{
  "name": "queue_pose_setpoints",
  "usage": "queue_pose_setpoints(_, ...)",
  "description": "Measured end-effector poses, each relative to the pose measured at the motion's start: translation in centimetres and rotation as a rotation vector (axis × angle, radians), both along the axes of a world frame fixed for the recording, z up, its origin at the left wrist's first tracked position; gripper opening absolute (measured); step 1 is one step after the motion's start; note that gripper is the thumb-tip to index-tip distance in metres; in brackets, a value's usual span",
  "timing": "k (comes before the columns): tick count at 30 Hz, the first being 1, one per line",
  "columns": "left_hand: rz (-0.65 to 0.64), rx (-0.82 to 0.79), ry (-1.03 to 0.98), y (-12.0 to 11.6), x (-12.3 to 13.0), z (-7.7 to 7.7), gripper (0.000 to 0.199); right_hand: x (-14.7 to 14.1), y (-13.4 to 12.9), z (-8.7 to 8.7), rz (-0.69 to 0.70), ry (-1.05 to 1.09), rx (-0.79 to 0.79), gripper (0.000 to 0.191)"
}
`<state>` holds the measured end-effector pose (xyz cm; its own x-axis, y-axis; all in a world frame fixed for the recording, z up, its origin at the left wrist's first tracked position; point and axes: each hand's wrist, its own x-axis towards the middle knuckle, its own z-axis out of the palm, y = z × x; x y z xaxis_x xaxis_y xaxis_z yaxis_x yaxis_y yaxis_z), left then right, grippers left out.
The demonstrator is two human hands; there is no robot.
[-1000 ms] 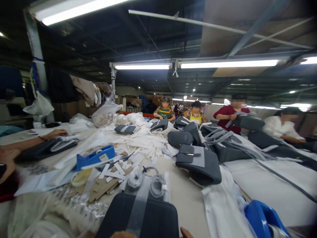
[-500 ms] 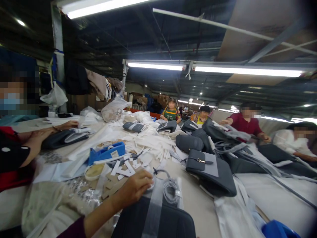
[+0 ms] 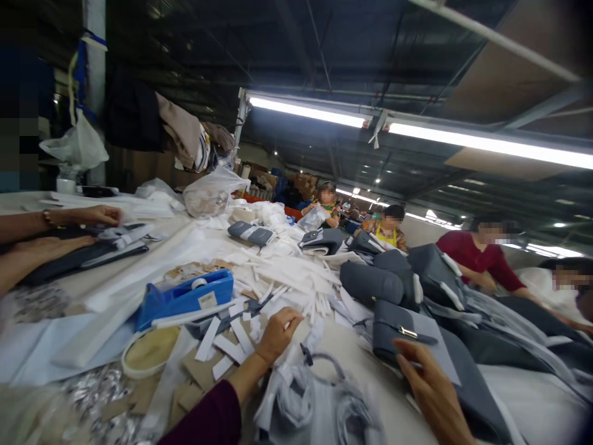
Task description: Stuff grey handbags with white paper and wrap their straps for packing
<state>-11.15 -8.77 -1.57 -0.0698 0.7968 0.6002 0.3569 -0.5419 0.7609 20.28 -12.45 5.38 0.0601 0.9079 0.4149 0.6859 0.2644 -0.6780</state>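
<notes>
Bag, dark grey, buckled flap: lies on the table at right of centre, flap end toward the middle, a pale sheet across its front. Right hand: comes in from the lower edge, in front of the bag in this view; fingers open and parted, tips over the lower part of the flap, just below the buckle. Contact between tips and bag: cannot tell. Left hand: well apart from the bag, to its left; fingers bent, tips close together and directed toward the bag's side of the table. Whether they pinch anything: cannot tell. Beneath and left of that hand: white strips over cardboard pieces. Between the two hands, nearer the wearer: coiled straps in clear wrap, blurred, with a dark loop at their far end. Farther left: blue tape dispenser, tape roll just below it. Beyond the bag: grey pouch, more grey bags heaped to the right. Far left: a co-worker's hands at another dark item.
</notes>
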Motion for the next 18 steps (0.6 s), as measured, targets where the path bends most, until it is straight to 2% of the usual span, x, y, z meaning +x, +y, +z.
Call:
queue_pose_setpoints(2,-0.009,-0.003,-0.036,0.2,-0.4,0.0,0.027,-3.2,6.4,0.1,0.147,-0.181,0.025,0.029)
queue_pose_setpoints(4,-0.002,-0.028,-0.067,0.5,-0.5,-0.1,0.029,-7.5,12.3,0.2,0.231,-0.373,0.000,0.028)
queue_pose_setpoints(7,0.006,-0.062,-0.072,0.9,-0.3,-0.7,0.030,-14.3,19.9,0.3,0.165,-0.722,-0.032,0.036)
queue_pose_setpoints(9,0.015,-0.080,-0.078,1.1,-0.2,-1.3,0.031,-18.0,23.8,0.1,0.134,-0.793,-0.018,0.045)
queue_pose_setpoints(13,0.057,-0.126,-0.090,1.3,-0.3,-2.0,0.033,-22.8,28.6,-0.9,0.159,-0.844,0.021,0.061)
queue_pose_setpoints(15,0.070,-0.147,-0.089,1.4,-0.4,-2.1,0.033,-23.9,29.6,-1.3,0.204,-0.890,0.031,0.057)
queue_pose_setpoints(18,0.070,-0.151,-0.089,1.5,-0.5,-2.3,0.031,-24.0,29.5,-1.4,0.261,-0.937,0.044,0.049)
